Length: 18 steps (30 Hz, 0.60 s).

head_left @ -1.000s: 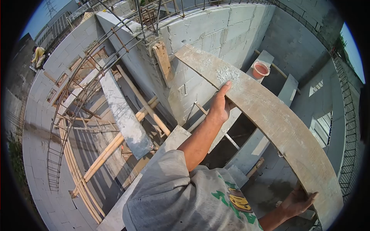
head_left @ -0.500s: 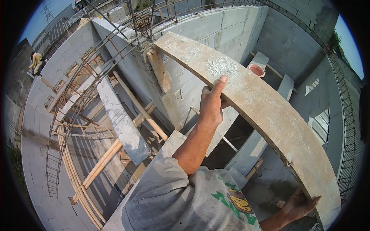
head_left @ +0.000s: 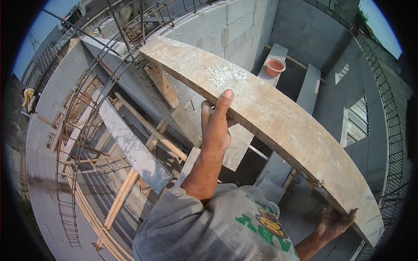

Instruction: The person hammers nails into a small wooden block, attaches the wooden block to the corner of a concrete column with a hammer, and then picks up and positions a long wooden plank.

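A long wooden plank (head_left: 278, 115), its face smeared with dried pale mortar, spans the view from upper left to lower right and looks curved through the wide lens. My left hand (head_left: 216, 119) is closed round its near edge, thumb on top and fingers partly hidden beneath. Farther along, my right hand (head_left: 333, 224) holds the same edge close to the lower right end, with some fingers hidden under the wood. The plank's far end reaches the wall corner, by a small upright board (head_left: 163, 85).
A reddish bucket (head_left: 275, 66) stands on a scaffold board (head_left: 278, 52). Steel rebar cages (head_left: 89, 108) run along the block walls (head_left: 230, 26). At left, another board (head_left: 130, 141) lies over bamboo poles (head_left: 115, 195) above a deep drop. A person (head_left: 28, 98) crouches far left.
The plank and both hands have shifted left in the view, and the right hand is slightly higher. The bucket, partly covered by the plank before, now shows fully. Both hands keep their hold.
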Available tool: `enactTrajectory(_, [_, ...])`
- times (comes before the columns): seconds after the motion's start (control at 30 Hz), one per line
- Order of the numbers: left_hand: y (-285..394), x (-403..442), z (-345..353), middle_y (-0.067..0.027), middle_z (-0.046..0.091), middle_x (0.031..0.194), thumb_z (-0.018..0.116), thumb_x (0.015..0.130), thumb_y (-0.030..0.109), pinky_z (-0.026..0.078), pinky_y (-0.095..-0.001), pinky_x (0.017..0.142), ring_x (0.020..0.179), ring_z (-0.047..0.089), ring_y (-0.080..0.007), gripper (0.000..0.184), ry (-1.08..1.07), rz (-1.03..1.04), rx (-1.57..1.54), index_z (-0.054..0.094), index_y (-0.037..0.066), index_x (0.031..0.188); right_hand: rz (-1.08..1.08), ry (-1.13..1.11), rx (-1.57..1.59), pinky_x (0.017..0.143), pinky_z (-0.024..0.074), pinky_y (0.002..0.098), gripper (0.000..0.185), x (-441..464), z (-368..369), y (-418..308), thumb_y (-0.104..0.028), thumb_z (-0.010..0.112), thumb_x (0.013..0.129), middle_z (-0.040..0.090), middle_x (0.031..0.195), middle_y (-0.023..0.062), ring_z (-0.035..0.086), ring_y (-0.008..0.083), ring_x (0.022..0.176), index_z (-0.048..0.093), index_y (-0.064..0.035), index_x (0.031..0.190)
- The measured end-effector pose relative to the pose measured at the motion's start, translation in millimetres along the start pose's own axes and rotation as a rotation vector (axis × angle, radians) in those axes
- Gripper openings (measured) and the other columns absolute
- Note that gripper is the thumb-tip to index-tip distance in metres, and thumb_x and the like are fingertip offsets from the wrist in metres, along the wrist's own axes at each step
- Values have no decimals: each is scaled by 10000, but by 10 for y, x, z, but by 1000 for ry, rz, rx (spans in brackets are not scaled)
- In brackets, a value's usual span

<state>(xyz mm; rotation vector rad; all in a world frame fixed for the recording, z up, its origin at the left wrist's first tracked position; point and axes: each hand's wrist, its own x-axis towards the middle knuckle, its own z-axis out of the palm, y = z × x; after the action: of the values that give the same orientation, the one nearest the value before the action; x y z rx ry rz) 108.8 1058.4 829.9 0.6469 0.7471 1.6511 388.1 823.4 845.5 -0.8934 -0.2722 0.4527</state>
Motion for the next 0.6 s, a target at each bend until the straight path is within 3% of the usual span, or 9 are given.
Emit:
enactTrajectory(0.03, [-59,-31,-68,-156,570,1146,668,831,398,572,-329,725,994,615,-207,639,89,-31,111,473,-51,1242,27,3,26,863,576,415,612,-81,45,6,-314,594,906,472,1296,230,568,316,1131,349,39,1341])
enactTrajectory(0.1, [-49,-116,-138,-143,571,1184,642,858,388,480,-365,900,1060,587,-237,612,52,-70,99,478,-48,1255,76,73,64,854,583,433,615,-191,97,40,-346,600,892,494,1271,241,585,305,1115,368,28,1322])
enactTrajectory(0.27, [-17,-78,-264,-168,473,1300,608,873,379,427,-406,973,1178,491,-283,622,102,-16,151,427,-10,1324,253,41,158,984,463,484,674,-290,-22,120,-348,657,839,494,1245,165,531,282,1162,375,22,1327])
enactTrajectory(0.6, [-73,85,-540,-169,485,1291,671,841,358,450,-380,957,1158,506,-263,650,57,-85,133,438,-21,1315,300,38,206,994,468,472,686,-348,-149,292,-352,658,842,500,1265,177,525,268,1189,374,46,1323])
